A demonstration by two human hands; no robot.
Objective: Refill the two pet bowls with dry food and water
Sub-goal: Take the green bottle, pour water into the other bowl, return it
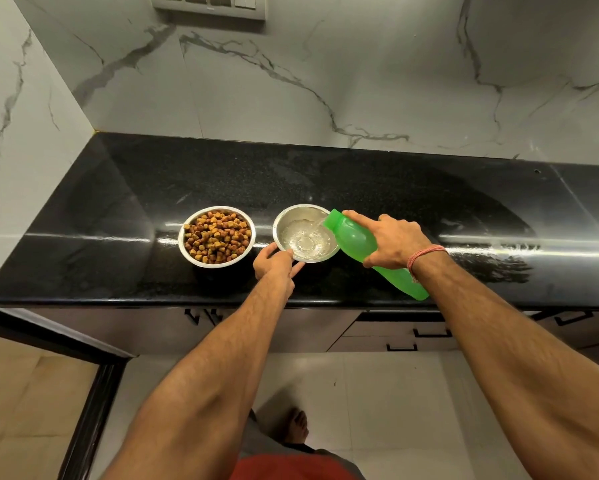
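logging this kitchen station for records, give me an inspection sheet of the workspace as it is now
surface: black countertop, glossy, wet streaks at right
job's things: food bowl full of kibble; water bowl partly filled; green bottle tilted, pouring into it
clutter: nothing seen
grippers: left hand pinches water bowl's rim; right hand grips bottle
cables: nothing seen
surroundings: marble wall, switch panel, cabinet drawers, tiled floor

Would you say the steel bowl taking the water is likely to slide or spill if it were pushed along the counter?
The steel water bowl probably slides easily: the black counter looks glossy and wet. Its shallow water would likely slosh. The left hand pinching its rim suggests it needs steadying.
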